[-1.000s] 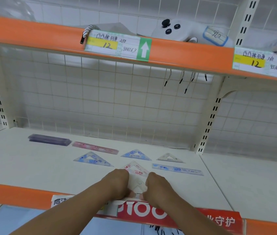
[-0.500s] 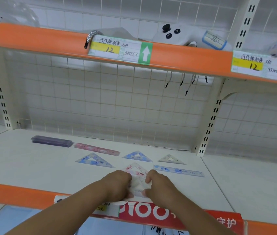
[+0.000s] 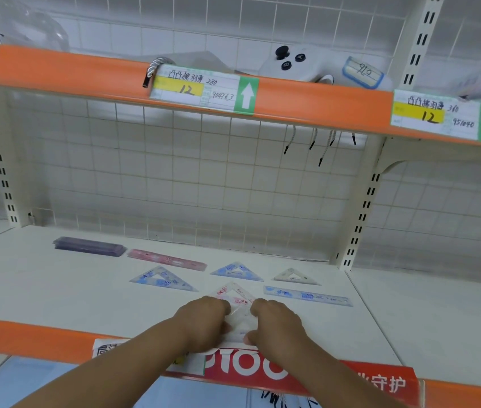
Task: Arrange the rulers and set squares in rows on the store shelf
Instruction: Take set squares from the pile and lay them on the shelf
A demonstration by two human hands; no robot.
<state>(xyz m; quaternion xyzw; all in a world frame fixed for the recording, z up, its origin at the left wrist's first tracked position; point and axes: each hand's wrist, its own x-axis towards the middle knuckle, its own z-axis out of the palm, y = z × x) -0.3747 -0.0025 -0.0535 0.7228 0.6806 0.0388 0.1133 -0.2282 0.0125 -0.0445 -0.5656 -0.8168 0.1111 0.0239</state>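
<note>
On the white shelf point(image 3: 42, 295) lie a purple stack of rulers point(image 3: 89, 246), a pink ruler point(image 3: 167, 259), two blue set squares point(image 3: 162, 280) point(image 3: 237, 272), a pale set square point(image 3: 293, 275) and a blue ruler point(image 3: 307, 296). Near the front edge, my left hand point(image 3: 202, 322) and my right hand point(image 3: 277, 323) both hold a clear set square with red print point(image 3: 237, 301), one on each side. Its near part is hidden between my fingers.
An orange upper shelf edge point(image 3: 307, 98) with price tags point(image 3: 201, 88) hangs overhead, carrying a white game controller point(image 3: 301, 61). Slotted uprights point(image 3: 363, 207) point(image 3: 0, 160) flank the bay in front of a wire-grid back panel. A red sign point(image 3: 263, 369) covers the front edge.
Both hands have slid the red-printed set square a little further onto the shelf, away from the front edge. The other rulers and set squares lie as before.
</note>
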